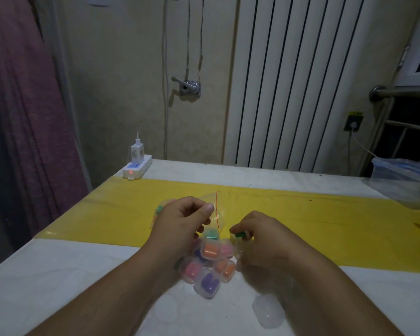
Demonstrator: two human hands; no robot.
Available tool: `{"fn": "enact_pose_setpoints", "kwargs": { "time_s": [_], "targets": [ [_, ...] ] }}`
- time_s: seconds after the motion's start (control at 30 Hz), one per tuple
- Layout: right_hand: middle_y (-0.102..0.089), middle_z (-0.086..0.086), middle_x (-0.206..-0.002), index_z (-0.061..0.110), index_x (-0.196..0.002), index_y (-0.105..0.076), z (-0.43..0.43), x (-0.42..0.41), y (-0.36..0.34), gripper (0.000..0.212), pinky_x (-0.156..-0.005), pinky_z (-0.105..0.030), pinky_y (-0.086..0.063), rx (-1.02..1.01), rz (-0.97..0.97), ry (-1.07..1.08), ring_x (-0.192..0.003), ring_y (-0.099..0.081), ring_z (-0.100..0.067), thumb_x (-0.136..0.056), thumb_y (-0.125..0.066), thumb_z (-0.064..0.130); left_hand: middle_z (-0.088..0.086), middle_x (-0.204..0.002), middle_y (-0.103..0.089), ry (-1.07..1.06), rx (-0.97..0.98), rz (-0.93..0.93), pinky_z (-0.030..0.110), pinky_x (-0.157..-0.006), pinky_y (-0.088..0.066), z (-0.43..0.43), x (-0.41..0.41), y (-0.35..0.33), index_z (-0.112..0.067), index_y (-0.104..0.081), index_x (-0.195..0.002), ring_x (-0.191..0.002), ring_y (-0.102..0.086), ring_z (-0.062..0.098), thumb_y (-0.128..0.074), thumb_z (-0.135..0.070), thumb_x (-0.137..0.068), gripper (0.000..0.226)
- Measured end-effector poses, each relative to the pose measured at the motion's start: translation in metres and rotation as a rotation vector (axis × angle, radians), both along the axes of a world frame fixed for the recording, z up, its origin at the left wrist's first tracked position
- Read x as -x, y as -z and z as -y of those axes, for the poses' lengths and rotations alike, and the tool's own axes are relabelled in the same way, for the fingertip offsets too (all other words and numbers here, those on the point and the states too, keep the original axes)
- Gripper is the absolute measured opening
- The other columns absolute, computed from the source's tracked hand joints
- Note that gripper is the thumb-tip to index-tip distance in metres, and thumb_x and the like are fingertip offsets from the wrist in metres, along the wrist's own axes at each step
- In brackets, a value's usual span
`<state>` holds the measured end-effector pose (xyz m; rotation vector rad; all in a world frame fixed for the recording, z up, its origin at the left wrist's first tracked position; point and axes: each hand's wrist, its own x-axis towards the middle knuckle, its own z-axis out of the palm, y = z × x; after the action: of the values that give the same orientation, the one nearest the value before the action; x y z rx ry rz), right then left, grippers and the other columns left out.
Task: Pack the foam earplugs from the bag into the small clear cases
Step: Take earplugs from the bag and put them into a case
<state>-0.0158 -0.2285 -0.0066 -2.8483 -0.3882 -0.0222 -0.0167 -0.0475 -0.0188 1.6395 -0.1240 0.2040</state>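
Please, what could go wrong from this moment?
The right hand only pinches the green earplug; it may slip and roll away. The left hand holds the bag beside the filled cases; earplugs could spill among them. The empty case lies beside the right forearm; a nudge could sweep it away.

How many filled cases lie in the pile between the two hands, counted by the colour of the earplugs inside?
Green case: 1
Orange cases: 2
Pink cases: 2
Purple cases: 2, one dark and half hidden
Total: 7 filled cases
Not counted: the green earplug that the right hand pinches, and the empty case nearer the person.
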Motion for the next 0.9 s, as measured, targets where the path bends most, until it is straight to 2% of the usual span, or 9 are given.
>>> {"fn": "enact_pose_setpoints", "kwargs": {
  "time_s": [0.1,0.27,0.4,0.53,0.63,0.7,0.8,0.87,0.9],
  "targets": [
    [-0.048,0.007,-0.121,0.031,-0.132,-0.058,-0.002,-0.001,0.006,0.061,-0.094,-0.025,-0.045,-0.007,-0.013,0.006,-0.111,-0.052,-0.013,-0.075,-0.078,0.029,0.002,-0.072,-0.065,-0.003,-0.002,-0.005,0.027,-0.056,-0.049,0.0,0.0,-0.001,-0.013,-0.07,-0.077,-0.063,-0.057,0.011,-0.068,-0.023,-0.089,0.015],
    [-0.05,0.008,-0.114,0.032,-0.128,-0.061,0.001,-0.002,0.006,0.058,-0.087,-0.018,-0.043,-0.061,0.062,0.007,-0.104,-0.053,-0.009,-0.073,-0.078,0.028,0.002,-0.074,-0.067,-0.006,-0.057,0.012,0.027,-0.058,-0.05,-0.003,-0.002,0.0,-0.017,-0.071,-0.077,-0.066,-0.06,0.012,-0.068,-0.023,-0.088,0.013],
    [-0.049,0.014,-0.109,0.031,-0.125,-0.063,-0.003,0.001,-0.001,0.063,-0.077,-0.005,-0.04,-0.374,0.213,0.028,-0.091,-0.052,0.003,-0.067,-0.086,0.025,0.004,-0.073,-0.068,0.026,-0.032,0.024,0.029,-0.061,-0.054,-0.002,-0.002,0.0,-0.011,-0.07,-0.081,-0.065,-0.062,0.013,-0.067,-0.016,-0.089,0.009],
    [-0.051,0.019,-0.107,0.029,-0.116,-0.068,-0.019,0.006,0.005,0.058,-0.076,-0.004,-0.043,-0.615,0.323,-0.025,-0.092,-0.057,0.007,-0.063,-0.088,0.017,0.013,-0.077,-0.07,0.145,0.13,-0.055,0.032,-0.062,-0.056,0.001,0.0,-0.003,-0.006,-0.062,-0.095,-0.07,-0.067,0.022,-0.067,-0.019,-0.088,0.015],
    [-0.051,0.022,-0.109,0.03,-0.115,-0.068,-0.024,0.009,0.007,0.057,-0.077,-0.006,-0.045,-0.687,0.329,-0.057,-0.093,-0.058,0.008,-0.063,-0.088,0.017,0.012,-0.07,-0.069,0.203,0.169,-0.087,0.026,-0.054,-0.051,0.0,0.002,-0.005,-0.005,-0.054,-0.106,-0.065,-0.066,0.022,-0.067,-0.016,-0.088,0.025],
    [-0.051,0.022,-0.11,0.029,-0.117,-0.067,-0.025,0.01,0.008,0.059,-0.078,-0.005,-0.044,-0.685,0.328,-0.075,-0.095,-0.057,0.008,-0.063,-0.087,0.017,0.019,-0.078,-0.071,0.222,0.161,-0.085,0.024,-0.05,-0.049,-0.002,0.003,-0.006,-0.006,-0.05,-0.108,-0.06,-0.064,0.021,-0.067,-0.007,-0.087,0.027],
    [-0.054,0.02,-0.108,0.033,-0.11,-0.068,-0.027,0.01,0.01,0.043,-0.077,-0.007,-0.045,-0.751,0.412,-0.073,-0.094,-0.058,0.005,-0.072,-0.083,0.019,0.022,-0.091,-0.073,0.264,0.217,-0.094,0.026,-0.055,-0.052,-0.004,0.002,-0.005,-0.008,-0.047,-0.108,-0.07,-0.067,0.024,-0.063,0.002,-0.088,0.027],
    [-0.059,0.017,-0.103,0.031,-0.1,-0.071,-0.025,0.007,0.011,0.026,-0.073,-0.007,-0.044,-0.819,0.505,-0.014,-0.09,-0.059,0.004,-0.082,-0.074,0.013,0.022,-0.096,-0.072,0.28,0.274,-0.091,0.029,-0.061,-0.055,-0.004,0.0,-0.005,-0.01,-0.048,-0.106,-0.079,-0.068,0.027,-0.059,0.004,-0.09,0.023],
    [-0.061,0.016,-0.1,0.029,-0.097,-0.072,-0.023,0.006,0.011,0.025,-0.072,-0.006,-0.043,-0.842,0.526,0.025,-0.09,-0.06,0.003,-0.085,-0.07,0.007,0.021,-0.096,-0.072,0.275,0.286,-0.086,0.03,-0.064,-0.056,-0.004,-0.001,-0.005,-0.011,-0.049,-0.104,-0.08,-0.069,0.026,-0.058,0.003,-0.09,0.022]
  ]
}}
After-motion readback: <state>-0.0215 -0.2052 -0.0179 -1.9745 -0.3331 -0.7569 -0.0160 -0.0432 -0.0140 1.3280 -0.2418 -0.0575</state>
